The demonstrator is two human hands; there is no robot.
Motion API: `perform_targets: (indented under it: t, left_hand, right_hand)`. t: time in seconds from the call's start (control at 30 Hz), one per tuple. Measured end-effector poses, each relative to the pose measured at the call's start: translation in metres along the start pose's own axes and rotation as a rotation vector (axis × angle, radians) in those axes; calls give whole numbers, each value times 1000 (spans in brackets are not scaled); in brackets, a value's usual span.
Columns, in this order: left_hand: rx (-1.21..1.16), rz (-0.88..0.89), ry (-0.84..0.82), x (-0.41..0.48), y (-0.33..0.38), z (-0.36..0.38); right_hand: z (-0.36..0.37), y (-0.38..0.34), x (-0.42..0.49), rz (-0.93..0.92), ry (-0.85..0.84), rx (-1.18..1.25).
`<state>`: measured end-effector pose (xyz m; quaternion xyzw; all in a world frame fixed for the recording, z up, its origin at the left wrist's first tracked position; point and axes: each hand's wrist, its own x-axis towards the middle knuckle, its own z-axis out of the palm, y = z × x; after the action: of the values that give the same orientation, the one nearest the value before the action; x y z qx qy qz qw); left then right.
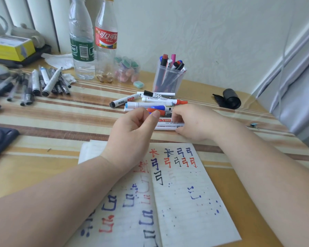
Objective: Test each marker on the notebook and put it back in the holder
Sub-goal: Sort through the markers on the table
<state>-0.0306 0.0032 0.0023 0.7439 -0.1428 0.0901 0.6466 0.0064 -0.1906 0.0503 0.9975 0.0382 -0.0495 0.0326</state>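
An open notebook (189, 202) lies at the near edge, covered in red, blue and black test marks. Behind it is a pile of several whiteboard markers (146, 104). A clear plastic holder (169, 81) with several markers standing in it is at the back. My left hand (130, 132) pinches the red cap end of a red-capped marker (159, 111) just above the pile. My right hand (196, 122) curls round the same marker's body, hiding most of it. Both forearms cross over the notebook.
Two plastic bottles (82, 41) and a small jar of erasers (127, 72) stand at the back. A row of pens (43, 82) lies at left, a black roll (230, 98) at right, a dark case (0, 139) at the left edge.
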Motion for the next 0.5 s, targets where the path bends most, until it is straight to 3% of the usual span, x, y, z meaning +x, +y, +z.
perform_targets:
  t: [0.2,0.3,0.5]
  left_hand:
    - [20,-23,-27,1,-1,1]
    - [88,-36,-39,0,-2,2]
    - [243,77,-189,-5,0,4]
  right_hand:
    - [4,11,-14,-34,47,182]
    - [-4,12,-33,-48,171,302]
    - [-11,8,-80,-202,410,1052]
